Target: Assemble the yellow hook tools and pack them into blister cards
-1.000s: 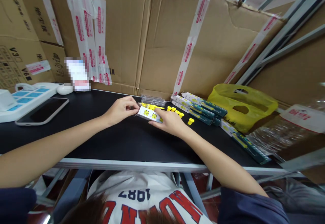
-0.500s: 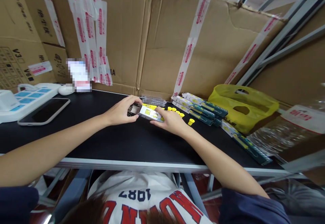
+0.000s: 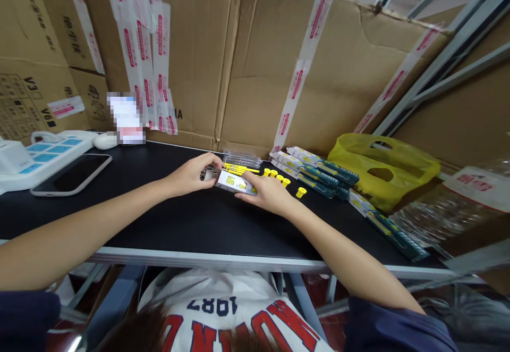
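My right hand (image 3: pixel 269 192) grips a small white box (image 3: pixel 237 182) with yellow print, thumb on top and fingers underneath. At the box's left end is my left hand (image 3: pixel 197 174), its thumb and fingers curled around that end. Something dark and coiled-looking shows beside the left fingers, too small to name. Just behind the box lie thin yellow sticks (image 3: pixel 239 168), and beyond them several clear plastic tubes (image 3: pixel 243 159). Several small yellow caps (image 3: pixel 301 192) stand to the right of my right hand.
Long printed boxes (image 3: pixel 319 166) are stacked at the right, with another long box (image 3: pixel 392 229) nearer the edge. Beside them sit a yellow plastic bag (image 3: pixel 382 168) and a clear plastic bottle (image 3: pixel 458 208). A phone (image 3: pixel 71 175) and power strip (image 3: pixel 48 155) lie left. Cardboard walls the back.
The white box's left end looked open, its inside showing; now that opening is not visible and the end sits by my left fingertips. Both hands stay nearly in place.
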Available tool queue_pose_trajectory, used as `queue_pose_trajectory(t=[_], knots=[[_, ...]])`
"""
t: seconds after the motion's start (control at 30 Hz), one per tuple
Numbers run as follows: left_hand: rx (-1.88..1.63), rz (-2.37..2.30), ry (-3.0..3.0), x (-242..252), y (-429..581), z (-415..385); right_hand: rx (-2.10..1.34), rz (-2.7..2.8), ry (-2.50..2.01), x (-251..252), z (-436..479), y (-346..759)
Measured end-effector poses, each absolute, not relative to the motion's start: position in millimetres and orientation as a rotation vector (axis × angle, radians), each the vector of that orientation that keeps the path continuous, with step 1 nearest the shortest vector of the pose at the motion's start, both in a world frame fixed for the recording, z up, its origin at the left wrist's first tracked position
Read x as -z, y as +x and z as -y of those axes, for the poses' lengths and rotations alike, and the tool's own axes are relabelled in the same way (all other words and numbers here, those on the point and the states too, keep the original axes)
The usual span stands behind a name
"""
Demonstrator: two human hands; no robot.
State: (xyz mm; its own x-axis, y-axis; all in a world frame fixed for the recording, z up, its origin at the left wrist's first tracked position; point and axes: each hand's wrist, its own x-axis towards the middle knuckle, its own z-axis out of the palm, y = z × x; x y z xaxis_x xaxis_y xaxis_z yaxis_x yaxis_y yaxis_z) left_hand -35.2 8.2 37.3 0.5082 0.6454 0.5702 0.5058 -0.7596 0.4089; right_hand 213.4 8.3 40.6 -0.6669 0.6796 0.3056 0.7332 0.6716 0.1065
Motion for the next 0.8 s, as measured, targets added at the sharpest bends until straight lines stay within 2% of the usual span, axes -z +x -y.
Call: queue_pose_trajectory(t=[0.13, 0.33, 0.57, 0.8], knots=[[-1.094, -0.990, 2.544, -37, -35, -8, 0.332, 2.623, -1.168, -41, -9, 214], [-0.872, -1.015, 2.441, -37, -36, -7, 0.342, 2.618, -1.171, -42, -11, 215], [-0.961, -0.946, 1.997, -37, -30, -7, 0.323, 2.616, -1.171, -42, -11, 215], [-1.055, -0.904, 1.817, -34, -23, -9, 0.325, 2.615, -1.198, -43, -10, 215]])
